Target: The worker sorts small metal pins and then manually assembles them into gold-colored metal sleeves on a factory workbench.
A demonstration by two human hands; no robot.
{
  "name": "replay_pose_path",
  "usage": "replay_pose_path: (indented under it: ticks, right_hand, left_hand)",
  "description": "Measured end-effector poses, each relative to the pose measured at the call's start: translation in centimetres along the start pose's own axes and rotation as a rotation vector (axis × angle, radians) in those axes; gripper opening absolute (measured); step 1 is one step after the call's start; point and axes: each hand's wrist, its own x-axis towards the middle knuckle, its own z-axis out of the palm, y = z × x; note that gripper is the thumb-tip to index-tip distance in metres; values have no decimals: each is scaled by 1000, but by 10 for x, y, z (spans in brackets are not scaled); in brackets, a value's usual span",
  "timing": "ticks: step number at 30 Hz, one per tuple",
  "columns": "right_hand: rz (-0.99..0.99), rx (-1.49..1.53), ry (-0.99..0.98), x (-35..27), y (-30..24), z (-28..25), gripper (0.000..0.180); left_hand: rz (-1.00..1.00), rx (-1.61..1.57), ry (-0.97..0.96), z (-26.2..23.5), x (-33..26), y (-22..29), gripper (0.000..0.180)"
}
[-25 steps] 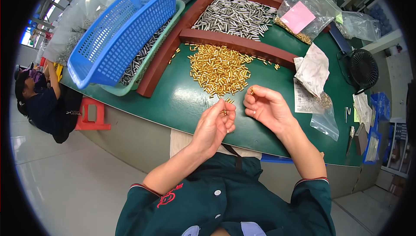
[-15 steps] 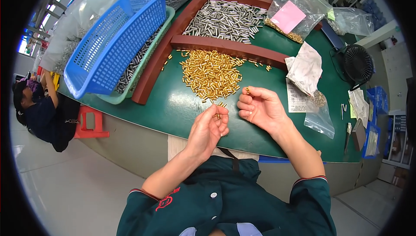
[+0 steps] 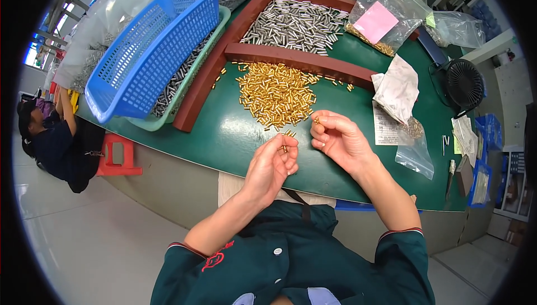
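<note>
A heap of small gold-coloured metal cylinders (image 3: 277, 92) lies on the green tabletop just beyond my hands. My left hand (image 3: 268, 165) is half curled, palm up, with a few of the same gold pieces (image 3: 288, 134) at its thumb and fingers. To its right, my right hand (image 3: 344, 142) pinches one gold metal cylinder (image 3: 317, 121) between thumb and forefinger, above the near right edge of the heap. The two hands are apart.
Dark red bars (image 3: 302, 62) frame a pile of silver pins (image 3: 296, 25). At left, a blue basket (image 3: 151, 53) rests on a green one (image 3: 184, 101). Bags, a white cloth (image 3: 396, 89) and a black fan (image 3: 461, 85) stand right. Another person (image 3: 53, 137) sits far left.
The whole view has shifted slightly. In my right fingertips the gold cylinder has turned a little, its round end no longer facing up as plainly. My left hand keeps its hold.
</note>
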Motion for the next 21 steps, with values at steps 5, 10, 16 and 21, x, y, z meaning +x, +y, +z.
replay_pose_path:
  ticks: [5, 10, 16, 21]
  right_hand:
    - [-80, -116, 18, -1, 3, 3, 17]
    - [-240, -460, 108, -2, 11, 8, 13]
    - [-728, -1150, 63, -10, 27, 30, 9]
    - [-775, -1225, -31, -7, 27, 24, 14]
  left_hand:
    - [-4, 3, 3, 1, -1, 0, 28]
    - [-32, 22, -38, -4, 0, 3, 30]
    - [-173, -8, -126, -8, -1, 11, 35]
    - [-186, -50, -146, -11, 0, 9, 34]
